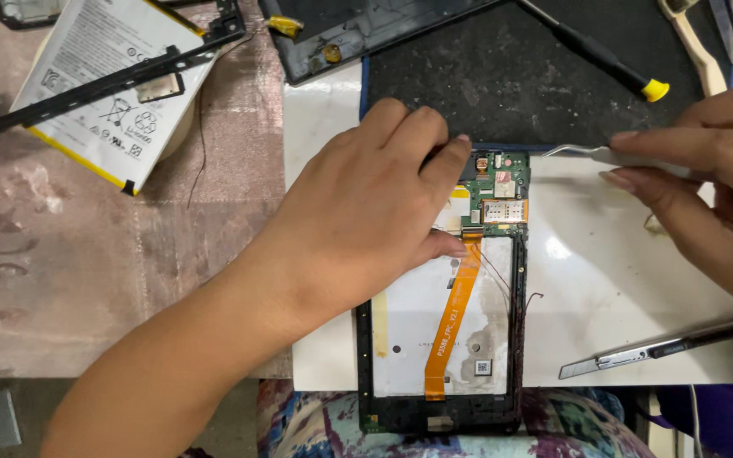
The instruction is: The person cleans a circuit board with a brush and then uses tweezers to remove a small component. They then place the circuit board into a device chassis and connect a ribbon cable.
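- 2 hands work over 1 opened tablet frame (434,339), which lies on the white slab (629,280) with its lower end hanging past the near edge, above your patterned lap.
- Your left hand (366,212) lies flat across the frame's upper left, fingers pressed together and curled toward the green circuit board (498,191); the weight looks meant to pin the frame steady.
- Your right hand (710,187) pinches 1 pair of metal tweezers (587,153) between thumb and fingers, tip aimed at the board's top edge, just beside your left fingertips.
- 1 orange ribbon cable (451,318) runs from under the board down the pale backing plate, with thin dark wires trailing along the frame's right rail.
- 1 craft knife (663,346) rests on the slab at your right, blade end toward the frame, apart from both hands.
- 1 black screwdriver with a yellow cap (604,55) lies on the dark mat (502,85) beyond the slab, within reach but untouched.
- 1 flat white battery pack (108,85) sits well to the left on the pinkish table (86,254), with 1 black strip laid across it.
- 1 dark back cover (358,34) rests at the top, partly out of view.
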